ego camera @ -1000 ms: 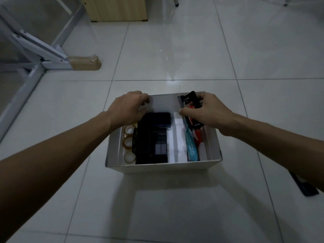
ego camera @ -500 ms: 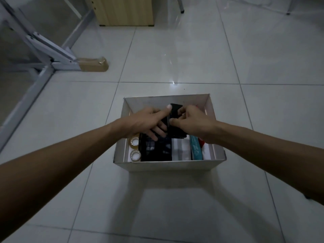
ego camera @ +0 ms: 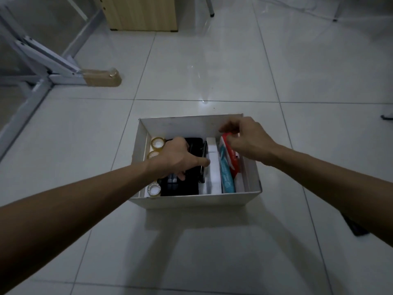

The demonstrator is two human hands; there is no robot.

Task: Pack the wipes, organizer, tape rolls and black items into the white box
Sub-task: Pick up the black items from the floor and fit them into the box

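Observation:
The white box (ego camera: 191, 200) sits on the tiled floor in front of me. Three tape rolls (ego camera: 157, 143) stand along its left wall. Beside them is the black organizer (ego camera: 180, 188), then a white block (ego camera: 212, 167). A teal wipes pack (ego camera: 226, 178) and a red wipes pack (ego camera: 232, 161) stand on edge at the right. My left hand (ego camera: 176, 158) is down inside the box, closed around a black item (ego camera: 198, 151) on top of the organizer. My right hand (ego camera: 244, 139) hovers over the right side, fingertips pinched at the far end of the red pack.
A flat black object (ego camera: 355, 228) lies on the floor at the right, partly hidden under my right arm. Another dark thing (ego camera: 387, 117) shows at the right edge. A metal frame (ego camera: 42, 58) with a taped foot (ego camera: 102, 77) stands far left, a wooden cabinet (ego camera: 144, 13) behind.
Both hands held the black item over the middle of the box. My left hand has taken it down onto the organizer, and my right hand has let go and moved right to the red wipes pack.

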